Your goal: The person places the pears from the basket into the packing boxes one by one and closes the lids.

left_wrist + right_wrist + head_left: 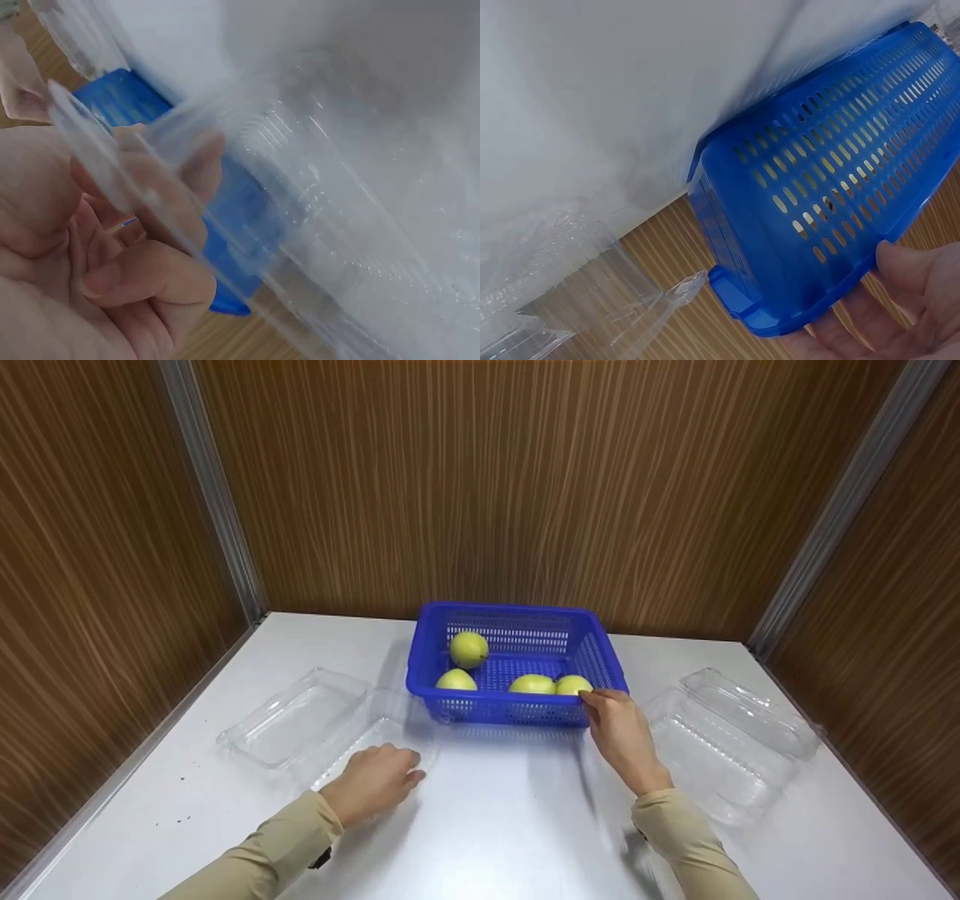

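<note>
A blue plastic basket (495, 699) with slotted walls stands at the back middle of the white table, several yellow-green round fruits (469, 649) inside it. My right hand (624, 735) grips its front rim near the right corner. In the right wrist view the thumb (907, 266) lies on the outside of the basket wall (780, 225), the other fingers behind the rim. At front left, my left hand (373, 784) holds the edge of a clear plastic box (360, 217). The curled fingers (150, 277) show partly through its clear wall.
A clear plastic lid or tray (296, 720) lies left of the basket. Another clear hinged box (720, 757) lies spread on the right, its second half (750, 712) behind. Brown wood-grain panels (510, 487) enclose the white table (480, 825) at the back and sides.
</note>
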`<state>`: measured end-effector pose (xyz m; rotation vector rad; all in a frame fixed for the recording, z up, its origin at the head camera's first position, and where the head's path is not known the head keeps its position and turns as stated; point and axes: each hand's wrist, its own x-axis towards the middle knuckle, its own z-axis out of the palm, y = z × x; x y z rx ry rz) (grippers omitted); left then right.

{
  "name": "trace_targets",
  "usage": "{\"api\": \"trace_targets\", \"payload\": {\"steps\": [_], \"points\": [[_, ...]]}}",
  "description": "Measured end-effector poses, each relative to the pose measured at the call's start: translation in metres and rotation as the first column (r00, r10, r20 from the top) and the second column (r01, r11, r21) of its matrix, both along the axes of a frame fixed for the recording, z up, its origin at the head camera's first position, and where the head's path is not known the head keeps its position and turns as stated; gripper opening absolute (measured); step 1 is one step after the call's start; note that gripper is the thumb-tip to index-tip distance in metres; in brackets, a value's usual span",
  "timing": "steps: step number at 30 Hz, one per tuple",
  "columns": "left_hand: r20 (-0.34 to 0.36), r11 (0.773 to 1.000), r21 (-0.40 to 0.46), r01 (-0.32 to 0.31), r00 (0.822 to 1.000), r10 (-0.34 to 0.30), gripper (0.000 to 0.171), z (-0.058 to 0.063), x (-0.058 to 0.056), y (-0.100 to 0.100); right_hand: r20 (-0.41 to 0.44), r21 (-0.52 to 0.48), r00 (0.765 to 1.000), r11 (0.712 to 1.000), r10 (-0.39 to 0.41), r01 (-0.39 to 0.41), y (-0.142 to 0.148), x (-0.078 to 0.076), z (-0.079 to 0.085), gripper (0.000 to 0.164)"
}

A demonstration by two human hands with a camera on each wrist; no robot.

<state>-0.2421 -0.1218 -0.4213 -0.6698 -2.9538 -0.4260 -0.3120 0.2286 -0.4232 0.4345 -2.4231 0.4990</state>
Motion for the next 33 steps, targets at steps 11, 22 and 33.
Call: {"api": "trace_targets", "payload": {"steps": [11,22,33], "points": [[-0.032,0.998,0.004,0.055,0.998,-0.055,0.026,-0.009,0.006,0.028,0.026,0.004,1.000,1.000,-0.003,0.003,-0.001,0.001,0.002,0.021],[0.237,0.996,0.006,0.090,0.968,-0.089,0.095,0.007,0.028,0.012,-0.009,-0.011,1.000,1.000,0.007,-0.007,-0.001,0.003,0.002,0.022],[0.409,0.954,-0.095,0.285,0.885,-0.223,0.083,0.018,0.045,-0.017,0.020,-0.003,1.000,1.000,0.000,0.000,-0.001,0.003,0.002,0.022]]}}
